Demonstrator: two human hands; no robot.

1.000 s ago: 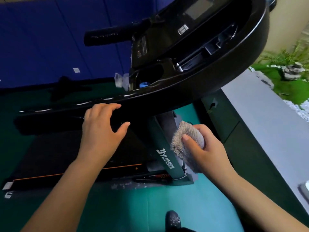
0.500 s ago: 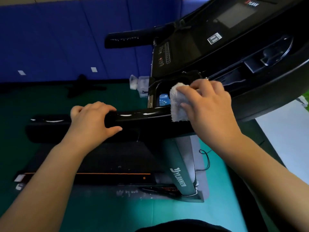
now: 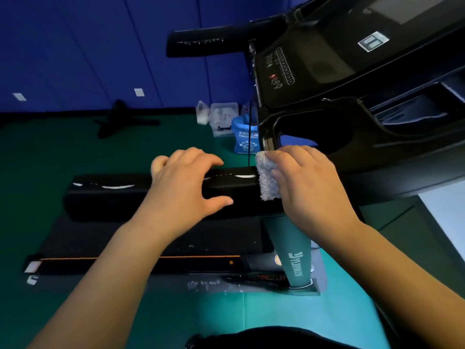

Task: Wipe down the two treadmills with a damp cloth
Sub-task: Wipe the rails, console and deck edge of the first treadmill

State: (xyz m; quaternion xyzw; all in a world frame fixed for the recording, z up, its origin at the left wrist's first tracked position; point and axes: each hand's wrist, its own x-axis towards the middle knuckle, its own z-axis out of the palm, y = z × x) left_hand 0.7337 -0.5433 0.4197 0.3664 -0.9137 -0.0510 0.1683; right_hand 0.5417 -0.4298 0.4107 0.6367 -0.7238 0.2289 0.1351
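Observation:
A black treadmill fills the view, its console (image 3: 314, 59) at the upper right and its near handrail (image 3: 113, 195) running left across the middle. My left hand (image 3: 186, 182) grips that handrail, fingers over the top and thumb on the near side. Just to its right, my right hand (image 3: 307, 182) holds a fluffy grey cloth (image 3: 268, 177) wrapped over the handrail, below the console's cup holder (image 3: 319, 132). The green upright (image 3: 294, 250) and the black belt (image 3: 151, 238) lie beneath my arms. A second treadmill is not in view.
A far handrail (image 3: 206, 44) sticks out left from the console. On the green floor by the blue padded wall stand a blue bag (image 3: 245, 137), clear plastic containers (image 3: 221, 117) and a black floor stand (image 3: 120, 119). A grey ledge (image 3: 445, 217) lies at the right.
My right hand rose from beside the upright with the cloth to the handrail under the cup holder, then slid slightly left along it. My left hand kept its hold on the handrail.

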